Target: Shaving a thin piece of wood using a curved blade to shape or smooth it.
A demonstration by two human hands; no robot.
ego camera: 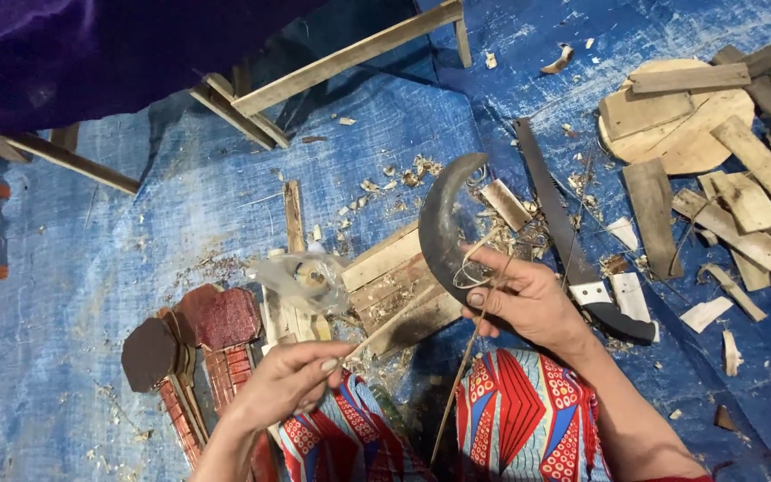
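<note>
Blue tarp (136, 232) underlies the right hand (528, 303) gripping a curved blade (443, 223) while the left hand (287, 379) pinches a thin strip (394, 317) slanting up-right toward it.

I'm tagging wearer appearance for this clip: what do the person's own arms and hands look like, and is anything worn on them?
Both are bare: the left hand and right hand have no gloves, and no rings, watch or bracelet can be seen. The forearms show no sleeves. Below them lies a patterned garment in red, blue and white with dots and stripes.
</note>
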